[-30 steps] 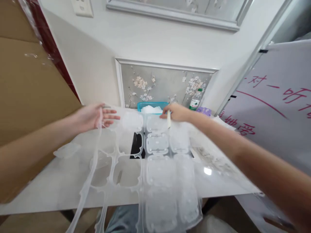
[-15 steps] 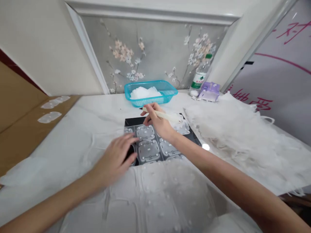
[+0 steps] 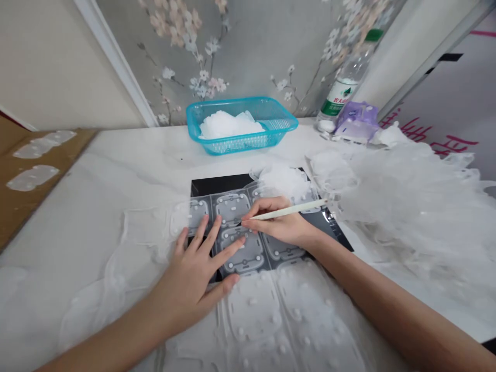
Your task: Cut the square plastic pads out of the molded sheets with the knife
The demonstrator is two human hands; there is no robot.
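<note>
In my right hand (image 3: 277, 219) is a slim, pale pen-shaped tool (image 3: 294, 210), pinched near its front end. Its small dark tip touches or hovers just over a translucent moulded sheet (image 3: 242, 253), by the border between two rounded panels. My left hand (image 3: 205, 263) lies on this sheet with fingers spread, to the left of the tip. Each panel has an outlined edge and small raised dots. Part of the sheet rests on a black mat (image 3: 222, 182), and the rest extends toward me. My left fingers hide some panels.
A blue plastic basket (image 3: 194, 135) with white translucent pieces stands at the back. A crumpled translucent heap (image 3: 284, 181) sits on the mat's far part. To the right are a large translucent pile (image 3: 418, 201), a bottle (image 3: 341, 93) and a purple packet (image 3: 358, 121). Cardboard (image 3: 46, 194) lies left.
My right hand has come down from the mat's far side, bringing the tool's tip to the sheet. My left hand has settled flat with fingers spread. The view has tilted down and closer.
</note>
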